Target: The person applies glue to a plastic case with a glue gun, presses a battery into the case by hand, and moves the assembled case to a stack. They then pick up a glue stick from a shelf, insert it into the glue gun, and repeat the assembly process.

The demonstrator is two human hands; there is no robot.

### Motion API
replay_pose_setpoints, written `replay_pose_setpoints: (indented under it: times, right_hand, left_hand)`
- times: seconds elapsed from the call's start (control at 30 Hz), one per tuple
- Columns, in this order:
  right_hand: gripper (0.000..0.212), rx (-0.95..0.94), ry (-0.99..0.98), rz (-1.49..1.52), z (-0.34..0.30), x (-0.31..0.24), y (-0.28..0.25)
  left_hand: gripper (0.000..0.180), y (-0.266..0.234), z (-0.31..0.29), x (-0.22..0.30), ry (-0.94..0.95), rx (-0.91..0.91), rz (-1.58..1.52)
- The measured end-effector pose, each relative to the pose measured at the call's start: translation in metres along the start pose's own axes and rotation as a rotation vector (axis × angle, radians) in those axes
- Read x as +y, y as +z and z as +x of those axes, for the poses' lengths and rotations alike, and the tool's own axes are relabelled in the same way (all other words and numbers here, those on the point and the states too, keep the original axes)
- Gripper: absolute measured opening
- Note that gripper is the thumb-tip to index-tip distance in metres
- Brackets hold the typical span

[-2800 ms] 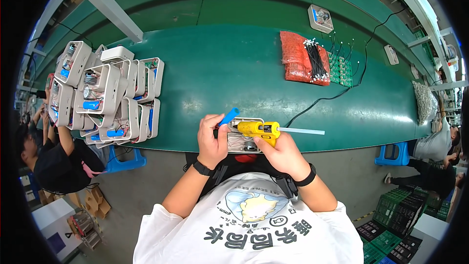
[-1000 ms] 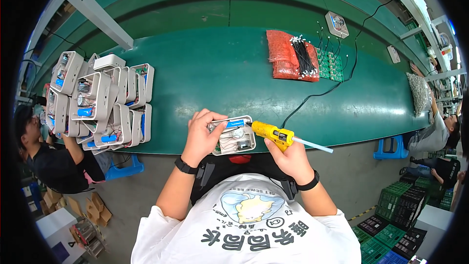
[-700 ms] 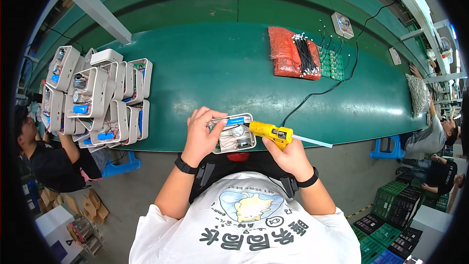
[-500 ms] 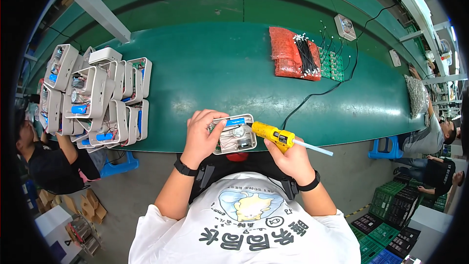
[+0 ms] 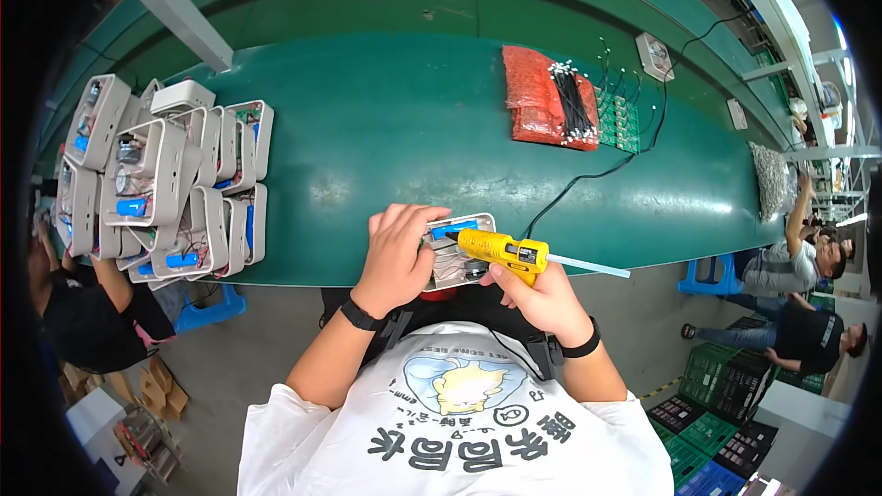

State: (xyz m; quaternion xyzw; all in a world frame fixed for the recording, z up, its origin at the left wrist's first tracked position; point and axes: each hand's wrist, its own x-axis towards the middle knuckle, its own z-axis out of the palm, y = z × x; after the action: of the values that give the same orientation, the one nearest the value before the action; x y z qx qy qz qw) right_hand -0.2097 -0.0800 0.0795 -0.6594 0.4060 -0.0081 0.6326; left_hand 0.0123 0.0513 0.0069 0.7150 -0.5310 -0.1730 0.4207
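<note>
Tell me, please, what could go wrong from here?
The left hand is close to the tip of the yellow glue gun, so a slip could burn a finger if the tip is hot. Glue might stray past the blue cylinder onto the wires in the open housing. The stacked housings sit at uneven angles; a knock might topple some.

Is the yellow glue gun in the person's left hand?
No, the right hand grips the yellow glue gun, while the left hand is at the pale case.
</note>
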Motion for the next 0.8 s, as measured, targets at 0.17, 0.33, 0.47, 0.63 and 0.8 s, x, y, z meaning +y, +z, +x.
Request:
replay_pose_setpoints:
  times: [0.17, 0.33, 0.47, 0.63, 0.8]
  right_hand:
    - [0.03, -0.03, -0.023, -0.148, 0.008, -0.002, 0.007]
    - [0.031, 0.017, -0.19, -0.253, 0.007, 0.006, 0.009]
    - [0.029, 0.051, -0.202, -0.233, 0.005, 0.001, 0.005]
    - [0.029, 0.067, -0.263, -0.173, 0.013, 0.011, 0.009]
    - [0.029, -0.035, -0.187, -0.162, 0.012, -0.006, 0.008]
  left_hand:
    - [0.055, 0.004, 0.0, -0.004, 0.03, 0.006, -0.003]
    - [0.054, 0.003, -0.002, -0.002, -0.001, 0.003, -0.004]
    - [0.053, 0.004, -0.001, -0.003, -0.021, 0.006, -0.002]
    - [0.049, 0.006, -0.001, -0.004, 0.004, 0.04, 0.008]
    - [0.045, 0.008, -0.007, 0.002, -0.031, 0.246, 0.143]
